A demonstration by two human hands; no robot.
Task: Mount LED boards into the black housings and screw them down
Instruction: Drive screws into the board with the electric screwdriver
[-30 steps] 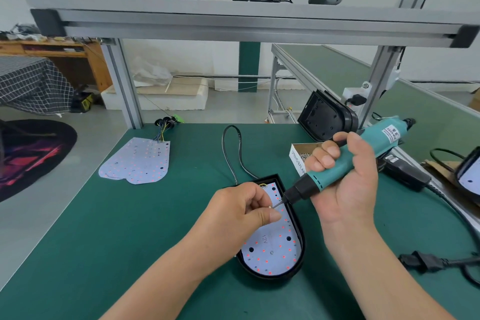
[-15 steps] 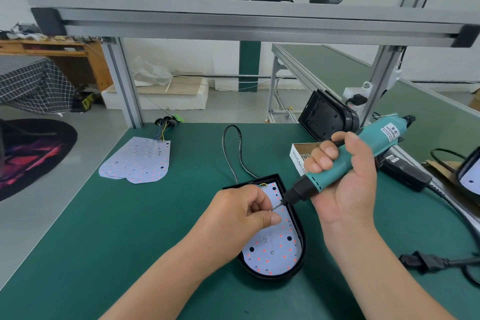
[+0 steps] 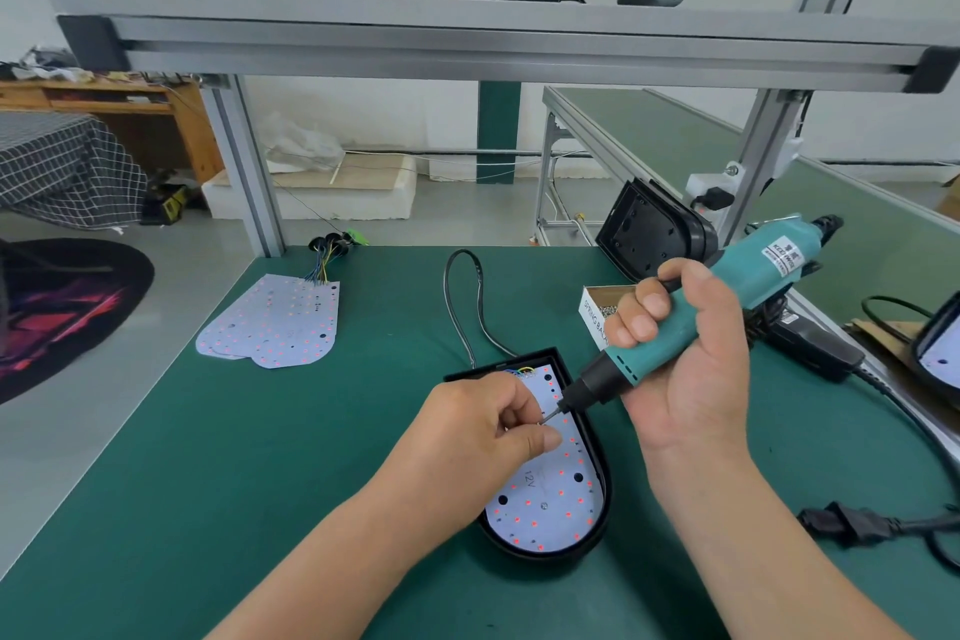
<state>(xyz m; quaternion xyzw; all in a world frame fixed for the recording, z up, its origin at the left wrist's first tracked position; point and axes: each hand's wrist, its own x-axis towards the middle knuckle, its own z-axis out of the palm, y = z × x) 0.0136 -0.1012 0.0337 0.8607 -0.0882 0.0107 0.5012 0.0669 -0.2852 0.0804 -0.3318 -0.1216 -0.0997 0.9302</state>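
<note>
A black housing (image 3: 605, 494) lies on the green table with a white LED board (image 3: 550, 499) seated inside it. My right hand (image 3: 685, 369) grips a teal electric screwdriver (image 3: 748, 286), its bit tilted down toward the board's upper part. My left hand (image 3: 488, 426) hovers over the board's left side, thumb and fingers pinching a small screw (image 3: 543, 422) at the bit's tip. A black cable (image 3: 462, 307) runs from the housing toward the table's far edge.
Loose LED boards (image 3: 275, 322) with coloured wires lie at the left back. A small white box of screws (image 3: 602, 312) sits behind my right hand. Another black housing (image 3: 649, 234) leans on the frame post. A power cord (image 3: 857, 525) crosses the right side.
The hands have barely moved; the screwdriver bit stays at my left fingertips over the board's upper part.
</note>
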